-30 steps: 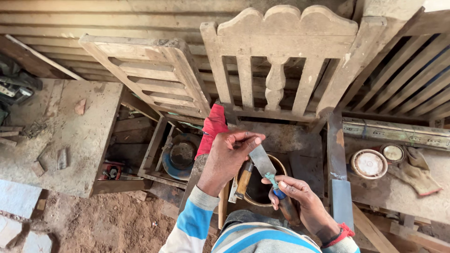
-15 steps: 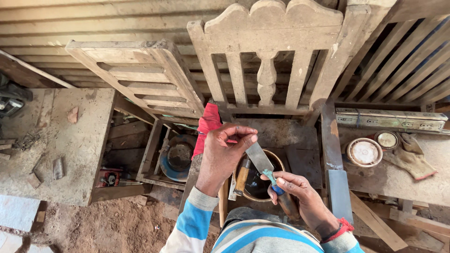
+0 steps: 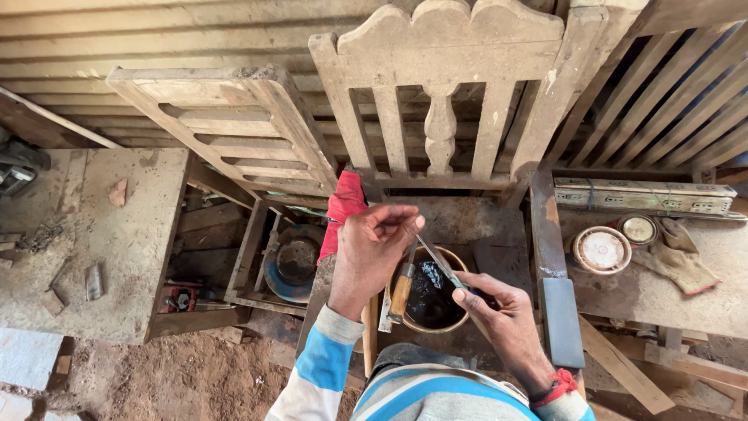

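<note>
My left hand (image 3: 375,248) pinches the tip of a thin metal scraper blade (image 3: 436,261) between thumb and fingers. My right hand (image 3: 502,320), with a red thread at the wrist, grips the scraper's handle end. The blade is seen edge-on and slants over a round bowl (image 3: 448,327) filled with dark paste (image 3: 430,300). A second tool with a wooden handle (image 3: 401,292) leans inside the bowl at its left side. The bowl stands on a worn wooden surface in front of a carved chair back (image 3: 440,93).
A red cloth (image 3: 341,204) hangs left of my left hand. A slatted wooden frame (image 3: 226,132) leans at the left. To the right lie a grey block (image 3: 562,321), two round tins (image 3: 600,249), a glove (image 3: 679,257) and a long level (image 3: 647,196). A dusty bench (image 3: 117,249) stands far left.
The scraper blade has turned from showing its flat face to edge-on, and my left hand has slid to its tip. The view has drifted slightly downward.
</note>
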